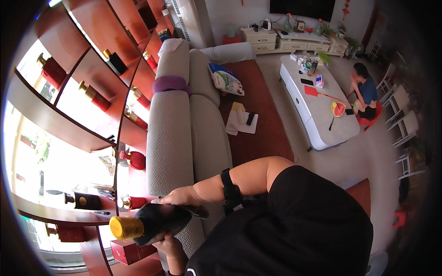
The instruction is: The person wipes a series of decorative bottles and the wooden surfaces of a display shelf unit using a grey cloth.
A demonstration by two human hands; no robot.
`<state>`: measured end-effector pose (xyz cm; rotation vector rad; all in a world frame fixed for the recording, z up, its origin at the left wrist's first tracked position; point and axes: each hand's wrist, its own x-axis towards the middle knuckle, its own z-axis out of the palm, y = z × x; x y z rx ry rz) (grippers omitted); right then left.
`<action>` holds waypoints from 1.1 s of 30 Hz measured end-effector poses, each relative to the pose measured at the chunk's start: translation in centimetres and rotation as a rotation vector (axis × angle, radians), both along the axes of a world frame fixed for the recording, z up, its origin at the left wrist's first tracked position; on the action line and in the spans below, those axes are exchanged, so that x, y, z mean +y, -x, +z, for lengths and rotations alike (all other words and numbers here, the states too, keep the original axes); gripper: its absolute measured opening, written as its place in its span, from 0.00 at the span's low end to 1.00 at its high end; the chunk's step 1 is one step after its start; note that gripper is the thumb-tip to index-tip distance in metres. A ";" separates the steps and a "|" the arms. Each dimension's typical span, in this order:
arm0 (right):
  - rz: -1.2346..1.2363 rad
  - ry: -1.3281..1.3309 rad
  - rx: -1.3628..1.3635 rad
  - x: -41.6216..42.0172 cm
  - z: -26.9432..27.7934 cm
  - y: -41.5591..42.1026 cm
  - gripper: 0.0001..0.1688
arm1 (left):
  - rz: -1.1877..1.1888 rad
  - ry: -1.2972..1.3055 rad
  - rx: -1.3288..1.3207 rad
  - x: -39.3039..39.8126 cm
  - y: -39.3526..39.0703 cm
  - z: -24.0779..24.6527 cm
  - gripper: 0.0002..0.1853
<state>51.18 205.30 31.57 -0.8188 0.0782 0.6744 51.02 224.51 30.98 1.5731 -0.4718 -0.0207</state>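
Note:
A large black bottle [162, 220] with a yellow cap is held between both hands over the sofa back, its cap pointing towards the shelves. My left hand [178, 196] rests on the bottle's upper side, and a dark thing, perhaps a cloth, hangs beside it; what it is I cannot tell. From below, my right hand [169, 243] supports the bottle, fingers against its underside. Close to the cap stand a red bottle with a gold cap [133, 202] and a red box [127, 252]. A black bottle [83, 200] is on the shelf further left.
Wooden display shelves [93, 138] with several bottles run along the left. A grey sofa [169, 145] stands beside them, with a purple cushion [171, 85] on its back. Beyond is a coffee table [331, 127] holding a red fly swatter [311, 91]; a person [366, 91] sits at its far side.

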 end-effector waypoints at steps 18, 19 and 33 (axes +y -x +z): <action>-0.303 0.580 -0.144 -3.1 -2.2 2.9 0.40 | -0.062 0.063 -0.102 -2.2 -3.7 -3.2 0.51; -0.316 0.670 -0.164 -3.5 -2.0 2.6 0.41 | -0.014 0.025 -0.096 -2.1 -4.1 -3.3 0.51; -0.714 1.156 -1.440 -0.4 3.8 2.1 0.38 | -0.043 0.181 0.463 -5.0 -3.7 1.8 0.42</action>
